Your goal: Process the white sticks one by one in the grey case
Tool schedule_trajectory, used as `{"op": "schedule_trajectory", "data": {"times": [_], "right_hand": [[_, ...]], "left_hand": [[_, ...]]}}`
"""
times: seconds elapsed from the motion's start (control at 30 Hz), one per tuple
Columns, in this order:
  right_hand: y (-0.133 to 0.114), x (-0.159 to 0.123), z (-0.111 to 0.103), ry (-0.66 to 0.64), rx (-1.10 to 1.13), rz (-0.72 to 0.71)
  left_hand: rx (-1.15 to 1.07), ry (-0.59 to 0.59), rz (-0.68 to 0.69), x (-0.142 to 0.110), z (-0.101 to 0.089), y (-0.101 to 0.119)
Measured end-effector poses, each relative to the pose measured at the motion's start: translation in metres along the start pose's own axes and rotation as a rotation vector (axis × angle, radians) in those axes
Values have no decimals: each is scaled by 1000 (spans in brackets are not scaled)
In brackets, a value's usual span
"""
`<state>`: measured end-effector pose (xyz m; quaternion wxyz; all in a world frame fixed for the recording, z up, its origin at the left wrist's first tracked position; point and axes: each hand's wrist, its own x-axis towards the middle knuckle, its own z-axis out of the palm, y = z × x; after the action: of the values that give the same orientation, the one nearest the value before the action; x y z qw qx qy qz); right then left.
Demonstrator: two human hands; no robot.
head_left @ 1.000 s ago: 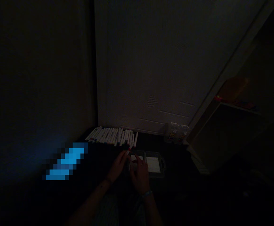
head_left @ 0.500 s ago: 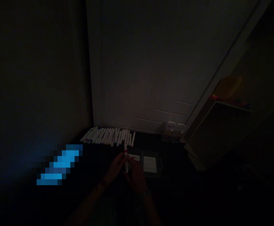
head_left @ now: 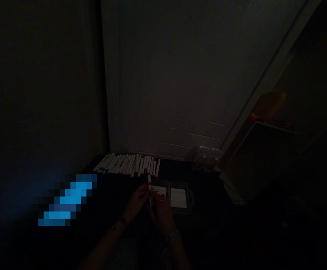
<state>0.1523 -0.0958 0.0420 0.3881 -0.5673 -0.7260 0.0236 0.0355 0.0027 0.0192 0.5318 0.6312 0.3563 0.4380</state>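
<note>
Marker upright between left hand and right hand, both grips closed on it.

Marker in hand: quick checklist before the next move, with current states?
1. Marker held by both hands, left hand and right hand: ok.
2. Marker upright, red band up: ok.
3. Cap on or off: cannot tell, too dark.
4. Marker row lying in line by the wall: ok.
5. Case open beside the hands: ok.
6. Lighting adequate: not ok.
</note>
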Motion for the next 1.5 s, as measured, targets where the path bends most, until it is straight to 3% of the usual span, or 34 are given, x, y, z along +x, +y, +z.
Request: {"op": "schedule_trajectory", "data": {"times": [0.23, 0.47, 0.67, 0.87, 1.07, 1.27, 1.5], "right_hand": [[2, -1, -1, 53, 128, 32], [8, 0, 2, 183, 137, 160], [6, 0, 0, 188, 102, 160], [2, 1, -6, 202, 152, 160], [2, 1, -8, 144, 120, 118], [2, 0, -8, 135, 63, 128], [-1, 1, -9, 15, -36, 6]], "left_hand": [[173, 77, 1, 2, 0, -10], [358, -49, 173, 0, 1, -14], [279, -78, 126, -5, 3, 4], [163, -18, 35, -10, 4, 19], [159, 44, -32, -11, 3, 20], [113, 17, -61, -10, 3, 15], [50, 22, -29, -9, 3, 20]]}}
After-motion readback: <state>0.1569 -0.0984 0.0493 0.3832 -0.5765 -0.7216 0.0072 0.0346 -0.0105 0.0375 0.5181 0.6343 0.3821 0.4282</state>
